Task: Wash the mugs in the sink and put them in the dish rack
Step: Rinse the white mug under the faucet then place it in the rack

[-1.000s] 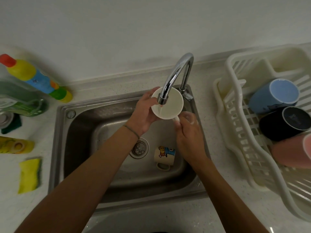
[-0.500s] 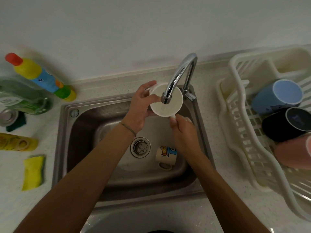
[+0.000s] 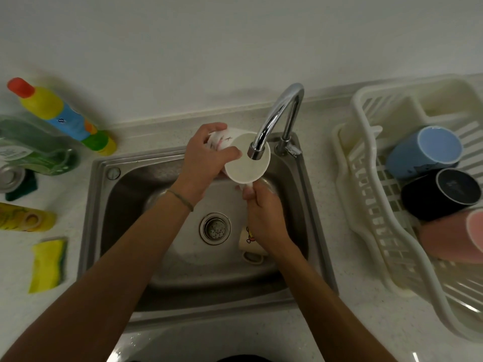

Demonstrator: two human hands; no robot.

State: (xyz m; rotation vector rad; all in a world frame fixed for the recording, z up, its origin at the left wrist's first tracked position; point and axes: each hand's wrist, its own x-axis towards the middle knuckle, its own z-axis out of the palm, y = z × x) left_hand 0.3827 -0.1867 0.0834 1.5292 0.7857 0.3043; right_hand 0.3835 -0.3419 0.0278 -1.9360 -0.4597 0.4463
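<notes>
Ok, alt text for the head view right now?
Left hand holds a white mug under the faucet while right hand grips its handle; another mug lies in the sink, three in the dish rack.

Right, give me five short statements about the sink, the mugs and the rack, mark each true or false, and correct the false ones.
1. The left hand grips the white mug under the faucet. True.
2. The dish rack holds no mugs. False: a blue mug, a black mug and a pink mug lie in it.
3. Another mug lies in the sink basin. True: a cartoon-printed mug lies right of the drain, partly behind the right hand.
4. The yellow sponge sits inside the sink. False: it lies on the counter left of the sink.
5. The dish rack stands left of the sink. False: it stands to the right.
</notes>
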